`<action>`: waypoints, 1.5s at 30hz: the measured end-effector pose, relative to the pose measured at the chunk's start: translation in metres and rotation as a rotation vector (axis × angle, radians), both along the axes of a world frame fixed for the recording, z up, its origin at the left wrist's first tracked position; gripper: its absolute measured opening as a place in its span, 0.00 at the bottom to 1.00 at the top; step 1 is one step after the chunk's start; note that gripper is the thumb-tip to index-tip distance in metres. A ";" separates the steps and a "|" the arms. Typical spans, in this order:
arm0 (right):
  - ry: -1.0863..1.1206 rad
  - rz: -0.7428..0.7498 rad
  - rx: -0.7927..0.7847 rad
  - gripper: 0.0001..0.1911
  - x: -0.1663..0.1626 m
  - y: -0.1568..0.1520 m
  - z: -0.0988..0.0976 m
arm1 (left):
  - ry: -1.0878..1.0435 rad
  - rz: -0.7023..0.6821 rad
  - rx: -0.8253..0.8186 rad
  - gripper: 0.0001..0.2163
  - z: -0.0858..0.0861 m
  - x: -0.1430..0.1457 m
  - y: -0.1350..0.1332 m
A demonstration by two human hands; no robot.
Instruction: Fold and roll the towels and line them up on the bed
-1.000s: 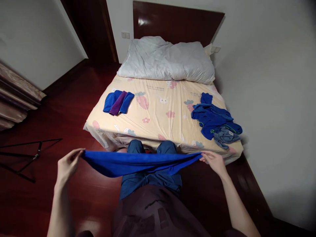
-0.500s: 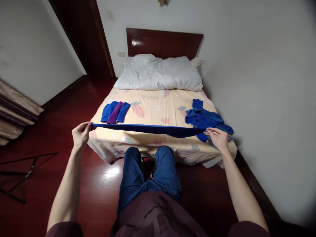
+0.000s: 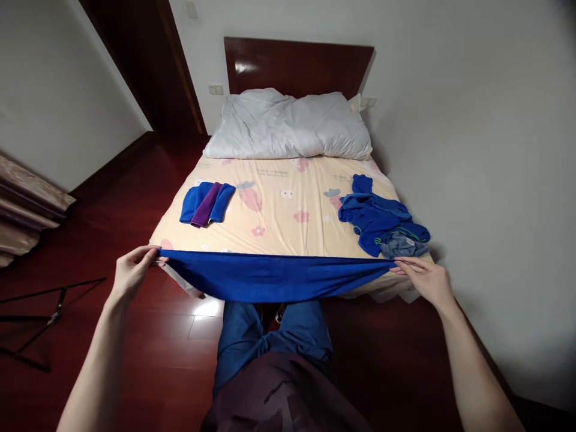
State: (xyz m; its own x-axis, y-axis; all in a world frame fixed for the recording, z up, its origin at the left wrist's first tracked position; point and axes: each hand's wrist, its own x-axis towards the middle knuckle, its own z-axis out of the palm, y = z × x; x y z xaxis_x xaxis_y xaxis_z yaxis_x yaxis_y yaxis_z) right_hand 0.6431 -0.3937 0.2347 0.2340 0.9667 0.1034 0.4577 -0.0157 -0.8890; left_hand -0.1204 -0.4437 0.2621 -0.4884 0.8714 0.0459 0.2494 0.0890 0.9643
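We were at the bed (image 3: 279,237). Before its near edge we held the blue cloth (image 3: 274,277), stretched. A rumpled pile (image 3: 377,219) lay on the bed's right, folded cloths (image 3: 207,205) on its left. Our left hand (image 3: 132,271) and right hand (image 3: 425,279) each pinched one cloth end.

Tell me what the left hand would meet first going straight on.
Past the blue cloth it pinches, the left hand would likely meet the folded blue-and-purple pile, though depth is unclear.

Shows plain blue on the cloth (image 3: 279,277), blue and purple on the folded clothes (image 3: 207,207), cream with pink carrot prints on the sheet (image 3: 279,211).
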 end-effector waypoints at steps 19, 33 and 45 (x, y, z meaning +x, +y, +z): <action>-0.060 -0.099 0.331 0.17 -0.024 0.216 -0.003 | 0.061 -0.065 0.383 0.22 -0.002 0.032 0.245; -0.138 -0.024 0.167 0.23 -0.022 0.182 -0.187 | 0.269 -0.207 -0.011 0.26 -0.180 0.031 0.194; -0.429 -0.050 -0.064 0.27 0.004 0.170 -0.250 | 0.164 -0.134 -0.196 0.22 -0.249 0.029 0.175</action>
State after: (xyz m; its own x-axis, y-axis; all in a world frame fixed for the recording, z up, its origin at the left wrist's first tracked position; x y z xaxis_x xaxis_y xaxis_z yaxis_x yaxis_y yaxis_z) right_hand 0.6475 -0.2232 -0.0151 0.2293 0.9629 0.1420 0.7829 -0.0957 -0.6148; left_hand -0.0913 -0.2690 0.0130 -0.3681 0.9278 -0.0606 0.4227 0.2250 0.8779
